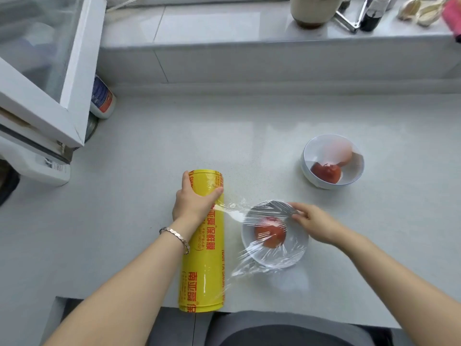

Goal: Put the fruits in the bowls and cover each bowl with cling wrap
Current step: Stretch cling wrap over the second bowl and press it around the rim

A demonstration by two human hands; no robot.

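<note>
I sat at a pale grey counter [149, 151], looking down at my two bare arms. My left hand [193, 203] was wrapped over the far part of a long yellow cling wrap roll [203, 258], fingers curled across the top and thumb on the right side, pinning it to the counter. The roll lay lengthwise, pointing away from me, its near end at the counter's edge.

A sheet of clear film [264, 226] ran from the roll's right side over the near white bowl [296, 253], which sat just beside the roll and held one red fruit [270, 234]. My right hand [314, 221] rested on the bowl's far rim, fingertips [296, 216] pinching and pressing the film down there. The film had not been torn from the roll and bunched loosely at the bowl's near left side.

The far white bowl [333, 161] stood well apart, further right, holding a red fruit [325, 172] and a paler one [343, 156]; whether it was covered I could not tell.

I judged the film featherlight, limp and clingy, quick to wrinkle and stick to itself, so best taken by its edges and kept taut. The roll seemed stiff and fairly heavy, prone to rolling unless held. The bowl looked hard, smooth and breakable, light enough to slide when tugged.
</note>
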